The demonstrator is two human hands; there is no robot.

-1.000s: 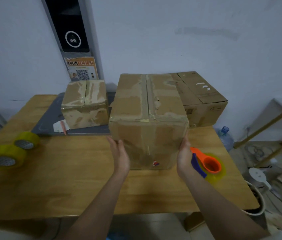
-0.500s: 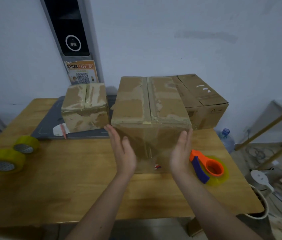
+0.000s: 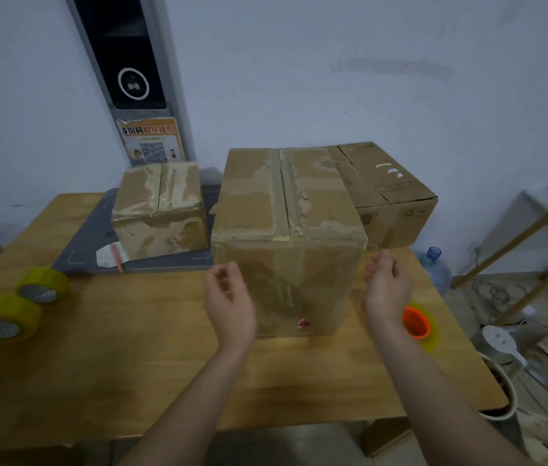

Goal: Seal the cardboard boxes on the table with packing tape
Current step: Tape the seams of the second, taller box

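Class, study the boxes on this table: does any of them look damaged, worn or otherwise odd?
Yes. The large middle box has pale patches on top where the cardboard surface has peeled away, plus a ragged tear beside its centre seam. The small left box shows similar peeled, glossy patches. The right rear box looks cleaner, with only a few white scraps.

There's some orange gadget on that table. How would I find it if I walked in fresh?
Start at the wooden table and find the big cardboard box at its middle. Look to the box's right, just past the person's right hand: the tape dispenser lies there, the only bright orange thing, loaded with a yellowish roll.
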